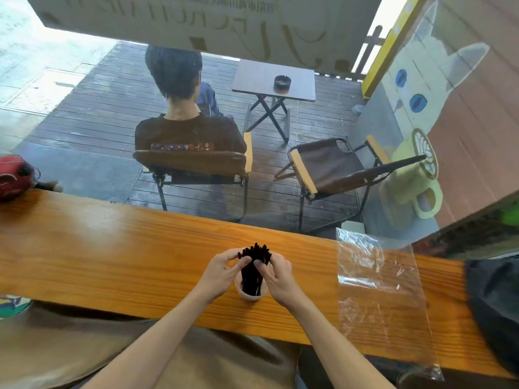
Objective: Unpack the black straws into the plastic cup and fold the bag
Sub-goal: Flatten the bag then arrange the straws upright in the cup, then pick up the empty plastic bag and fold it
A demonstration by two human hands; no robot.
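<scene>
A bundle of black straws (254, 269) stands upright in a clear plastic cup (250, 294) on the wooden counter (112, 248). My left hand (223, 272) pinches the straws from the left near their tops. My right hand (276, 275) holds them from the right, fingers curled against the bundle. The straws' lower ends are inside the cup. The clear plastic bag (376, 287) lies flat and unfolded on the counter to the right of my hands, its near end hanging over the front edge.
A dark bag (494, 304) sits at the counter's right end. A red object (14, 175) rests at the far left. Beyond the counter, behind glass, a person sits in a folding chair (193, 164), with another chair (337, 167) and a small table (273, 80).
</scene>
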